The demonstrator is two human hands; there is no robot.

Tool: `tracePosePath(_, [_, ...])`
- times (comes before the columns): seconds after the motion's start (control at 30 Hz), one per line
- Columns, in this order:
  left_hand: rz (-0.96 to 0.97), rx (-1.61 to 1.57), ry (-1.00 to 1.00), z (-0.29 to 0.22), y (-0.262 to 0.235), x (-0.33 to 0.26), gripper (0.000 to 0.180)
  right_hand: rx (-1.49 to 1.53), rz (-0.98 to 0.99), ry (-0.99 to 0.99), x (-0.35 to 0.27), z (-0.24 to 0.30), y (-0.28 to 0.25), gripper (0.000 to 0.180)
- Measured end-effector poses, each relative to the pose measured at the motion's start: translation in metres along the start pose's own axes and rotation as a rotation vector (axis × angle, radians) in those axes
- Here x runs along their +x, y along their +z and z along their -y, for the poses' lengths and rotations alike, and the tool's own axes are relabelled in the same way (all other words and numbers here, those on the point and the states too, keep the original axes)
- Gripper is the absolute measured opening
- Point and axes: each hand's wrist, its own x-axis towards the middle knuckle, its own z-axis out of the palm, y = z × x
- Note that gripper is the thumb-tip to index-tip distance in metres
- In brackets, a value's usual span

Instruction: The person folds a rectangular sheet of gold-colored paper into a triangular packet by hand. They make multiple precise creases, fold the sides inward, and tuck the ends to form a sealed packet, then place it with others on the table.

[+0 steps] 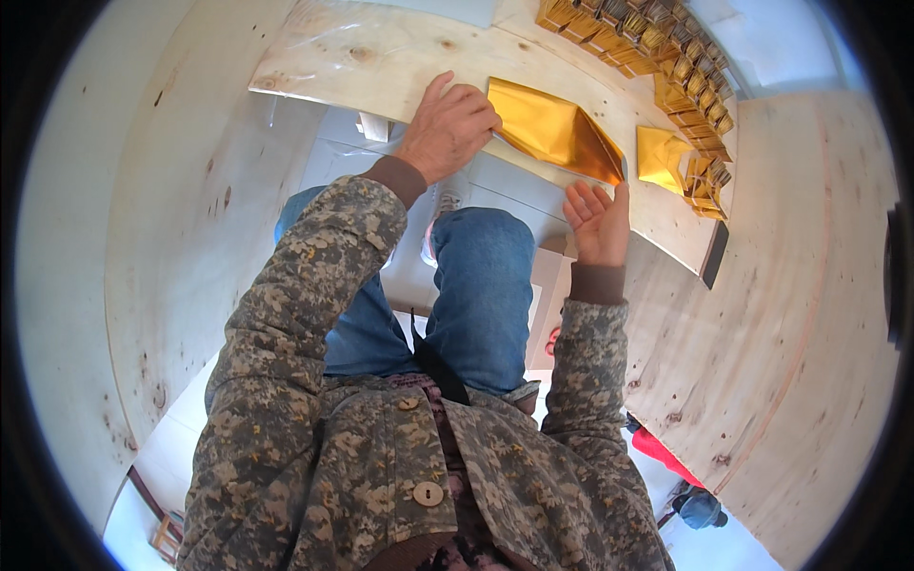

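Note:
A folded sheet of shiny gold paper (552,128) lies on the pale plywood tabletop (371,62). My left hand (447,128) rests palm down on the sheet's left end, fingers curled over its edge. My right hand (598,221) is at the table's near edge, palm up with fingers spread, its fingertips touching the sheet's lower right corner. A smaller folded gold piece (661,157) lies just right of the sheet.
Rows of several small folded gold pieces (666,52) line the far right of the table. Plywood walls (790,324) stand at left and right. My knees in blue jeans (481,285) sit below the table edge. A red object (662,452) lies on the floor.

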Motion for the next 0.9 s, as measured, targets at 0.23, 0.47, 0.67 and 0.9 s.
tracePosePath(0.23, [0.036, -0.013, -0.036, -0.001, 0.002, -0.003, 0.011, -0.728, 0.187, -0.950, -0.020, -0.024, 0.034, 0.022])
tracePosePath(0.47, [0.045, -0.033, -0.061, 0.002, 0.003, -0.001, 0.009, -0.940, 0.386, -1.224, -0.011, -0.028, 0.077, 0.027])
tracePosePath(0.67, [0.025, -0.044, -0.095, 0.001, 0.006, 0.001, 0.009, -0.713, 0.353, -0.887, -0.003, -0.039, 0.082, 0.010])
tracePosePath(0.9, [0.052, -0.088, -0.195, 0.001, 0.006, 0.004, 0.016, -0.683, 0.334, -0.761, 0.003, -0.030, 0.090, 0.012])
